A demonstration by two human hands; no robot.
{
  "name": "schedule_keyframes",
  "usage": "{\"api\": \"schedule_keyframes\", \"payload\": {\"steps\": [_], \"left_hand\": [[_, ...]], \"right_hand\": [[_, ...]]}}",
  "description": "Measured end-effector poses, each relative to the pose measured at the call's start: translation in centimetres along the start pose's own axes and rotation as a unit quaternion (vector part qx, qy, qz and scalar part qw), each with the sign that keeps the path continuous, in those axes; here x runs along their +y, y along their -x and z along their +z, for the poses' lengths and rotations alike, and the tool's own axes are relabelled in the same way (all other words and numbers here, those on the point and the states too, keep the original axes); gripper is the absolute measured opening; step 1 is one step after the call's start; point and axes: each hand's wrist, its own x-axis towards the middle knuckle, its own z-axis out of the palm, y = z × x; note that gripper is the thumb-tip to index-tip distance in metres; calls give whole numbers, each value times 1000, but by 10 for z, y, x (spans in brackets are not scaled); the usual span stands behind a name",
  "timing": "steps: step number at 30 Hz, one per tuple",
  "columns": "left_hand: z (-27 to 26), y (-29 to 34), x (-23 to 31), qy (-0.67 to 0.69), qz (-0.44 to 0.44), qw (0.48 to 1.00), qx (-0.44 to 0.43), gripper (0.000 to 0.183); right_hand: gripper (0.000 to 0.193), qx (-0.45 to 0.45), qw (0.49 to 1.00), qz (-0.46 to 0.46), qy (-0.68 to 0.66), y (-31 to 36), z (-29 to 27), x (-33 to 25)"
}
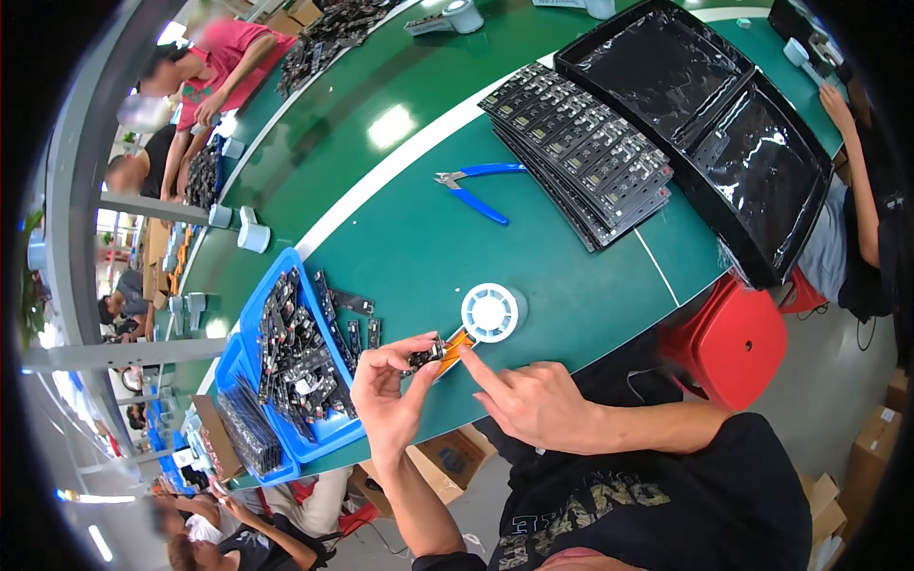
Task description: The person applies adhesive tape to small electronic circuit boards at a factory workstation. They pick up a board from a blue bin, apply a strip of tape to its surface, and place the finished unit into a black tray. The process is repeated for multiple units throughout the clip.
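Observation:
My left hand point(392, 385) pinches a small black circuit board point(426, 356) between thumb and fingers, close to the handle of a handheld fan. The fan's round white-and-pale-blue head point(491, 314) rests on the green table, its handle pointing toward me. An orange part point(455, 351) shows along the handle, partly covered by my fingers. Coming from the right, my right hand point(533, 400) stretches its index finger to the orange part, the other fingers loosely bent and holding nothing. Beside my left hand, a blue bin point(335, 437) carries many loose black circuit boards point(303, 366).
Blue-handled pliers point(481, 193) lie beyond the fan. Stacked circuit-board panels point(581, 152) and black trays point(738, 176) stand at the far right. A red stool point(728, 343) is beside the table's near edge. Other people work at left and right, with more fan parts point(253, 234) across the table.

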Motion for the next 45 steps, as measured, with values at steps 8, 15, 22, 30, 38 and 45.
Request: {"api": "schedule_keyframes", "payload": {"steps": [8, 15, 22, 30, 38, 45], "left_hand": [[1, 2, -4, 25, -21, 999, 20, 35], [8, -3, 5, 15, -58, 997, 45, 34], [3, -6, 3, 20, -26, 999, -1, 34], [0, -3, 9, -18, -9, 999, -37, 35], [-1, -1, 16, -93, -27, 995, -28, 36], [-1, -2, 13, -120, -25, 992, -34, 36]], "right_hand": [[89, -56, 998, 7, 30, -1, 0, -3], [77, -49, 999, -2, 21, -3, -5, -5], [26, -351, 783, -67, -510, 52, -40, -7], [32, -479, 651, -83, -583, 68, -76, -5], [39, -449, 685, -76, -569, 90, -82, -6], [36, -430, 679, -55, -592, 90, -77, -6]]}}
